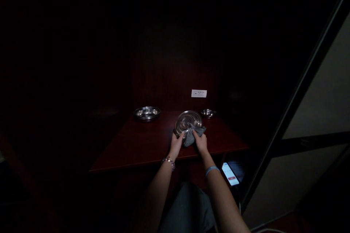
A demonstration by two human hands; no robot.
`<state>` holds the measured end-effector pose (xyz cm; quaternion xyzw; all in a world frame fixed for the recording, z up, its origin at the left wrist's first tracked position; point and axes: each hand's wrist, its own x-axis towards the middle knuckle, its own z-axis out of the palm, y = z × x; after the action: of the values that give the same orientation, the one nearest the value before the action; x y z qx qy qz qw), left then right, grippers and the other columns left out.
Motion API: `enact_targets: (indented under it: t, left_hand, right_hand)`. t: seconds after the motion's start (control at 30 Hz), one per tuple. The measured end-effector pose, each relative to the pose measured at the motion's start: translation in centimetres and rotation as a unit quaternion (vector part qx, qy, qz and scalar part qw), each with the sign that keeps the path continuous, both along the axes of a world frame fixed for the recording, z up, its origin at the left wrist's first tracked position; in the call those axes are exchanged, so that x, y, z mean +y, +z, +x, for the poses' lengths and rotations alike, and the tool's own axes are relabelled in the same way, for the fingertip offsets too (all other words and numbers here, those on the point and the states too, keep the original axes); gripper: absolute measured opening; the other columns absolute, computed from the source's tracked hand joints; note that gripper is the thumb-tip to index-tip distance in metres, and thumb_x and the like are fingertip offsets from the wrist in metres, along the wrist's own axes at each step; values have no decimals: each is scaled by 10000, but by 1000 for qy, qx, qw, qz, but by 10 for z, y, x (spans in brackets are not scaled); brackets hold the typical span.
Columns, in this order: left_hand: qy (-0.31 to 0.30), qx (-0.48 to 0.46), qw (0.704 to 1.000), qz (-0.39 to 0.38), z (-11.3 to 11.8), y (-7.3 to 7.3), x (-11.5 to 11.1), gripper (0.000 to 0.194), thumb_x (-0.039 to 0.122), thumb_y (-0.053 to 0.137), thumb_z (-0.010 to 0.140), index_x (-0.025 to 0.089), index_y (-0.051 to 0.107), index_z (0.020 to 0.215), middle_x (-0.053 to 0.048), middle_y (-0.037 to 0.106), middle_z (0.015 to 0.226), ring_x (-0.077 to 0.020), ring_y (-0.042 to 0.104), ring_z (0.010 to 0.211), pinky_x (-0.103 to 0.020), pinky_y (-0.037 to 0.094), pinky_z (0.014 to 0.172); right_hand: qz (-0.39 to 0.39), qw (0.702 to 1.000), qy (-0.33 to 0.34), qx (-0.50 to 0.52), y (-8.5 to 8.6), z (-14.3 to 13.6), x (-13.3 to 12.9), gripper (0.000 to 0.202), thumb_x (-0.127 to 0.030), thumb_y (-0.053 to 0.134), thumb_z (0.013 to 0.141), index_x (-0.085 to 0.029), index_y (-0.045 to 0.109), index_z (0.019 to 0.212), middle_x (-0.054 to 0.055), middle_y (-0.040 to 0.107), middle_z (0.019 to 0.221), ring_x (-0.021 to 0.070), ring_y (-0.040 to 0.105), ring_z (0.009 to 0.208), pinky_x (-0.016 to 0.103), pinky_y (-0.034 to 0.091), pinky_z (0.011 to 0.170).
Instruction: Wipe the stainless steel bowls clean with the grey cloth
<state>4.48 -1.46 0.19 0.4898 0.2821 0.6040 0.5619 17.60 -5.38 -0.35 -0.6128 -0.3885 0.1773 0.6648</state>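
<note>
The left hand [175, 145] is pinching the near, left part of the rim of a round metal plate [187, 119], its thumb lying on the face that is turned to the person and its other fingers mostly hidden behind. The right hand [201, 142] is pressing a bunched grey cloth [190, 137] against the plate's near right part, thumb on top, the rest of its grip partly out of sight. The plate is hovering over the front part of a dark red table [123, 147], in front of the wall socket panel [199, 93]; it is tilting, with its ringed face pointing up and back toward the person and its far edge raised. Its circular outline is giving it no single long axis. The cloth is stretching slantwise, from a lower left end near the table's front edge to a corner pointing right, beyond the right thumb. A wide, shallow metal dish [147, 117] is sitting upright at the table's far left, well apart from the plate, while a smaller metal bowl [208, 113] is resting just beyond the plate to the right. A lit phone [230, 174] is lying below the table's right front edge.
</note>
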Motion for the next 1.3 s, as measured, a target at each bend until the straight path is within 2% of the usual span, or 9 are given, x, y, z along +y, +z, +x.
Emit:
enact_targets:
  t: [0.1,0.3,0.47,0.73,1.0,1.13,1.3]
  left_hand:
    - [-15,18,1000,6,2,0,0,398,217,747,767,157,662,1151,-128,715,1221,-256,638,1204,-431,412,1131]
    - [9,20,1000,9,3,-3,4,410,119,676,790,156,625,1196,-130,681,1282,-228,618,1232,-405,387,1148]
    - [23,1,1000,-2,2,-1,3,369,156,669,804,178,635,1171,-108,698,1254,-227,616,1234,-389,399,1131]
    - [32,-2,999,3,1,-1,4,394,200,668,806,180,637,1199,-113,687,1285,-236,591,1265,-399,380,1142]
    - [44,-6,999,-23,1,-2,6,315,174,614,820,183,647,1133,-90,730,1181,-220,628,1216,-377,423,1106]
    - [65,-53,995,-56,-1,-3,7,372,158,578,831,199,611,1200,-86,698,1261,-215,627,1219,-387,436,1103]
    - [60,-63,996,-28,-3,-2,5,454,276,617,870,224,544,1316,-103,627,1377,-217,601,1266,-373,434,1109]
  right_hand:
    - [2,1000,9,7,1,-1,-1,502,-546,687,760,-137,779,1037,112,783,1050,284,731,1042,342,553,909]
    - [-15,999,46,-25,2,-3,-1,474,-557,676,772,-149,783,988,103,789,1021,273,744,986,341,562,889]
    - [-42,996,45,-58,4,-5,0,431,-546,702,763,-168,793,948,95,795,984,279,744,983,352,560,907]
    - [-46,995,66,-60,2,-6,3,447,-533,744,736,-183,784,1012,92,789,1030,273,740,1006,364,552,934]
    - [-43,996,40,-65,1,-5,1,436,-541,724,753,-167,793,965,106,793,994,287,744,988,371,555,924]
    - [-16,998,21,-49,3,-8,1,447,-543,709,761,-174,787,1000,104,785,1049,288,734,1031,365,546,945]
    - [20,1000,-18,-8,2,-6,3,503,-556,673,782,-148,769,1060,127,769,1104,303,715,1090,383,537,970]
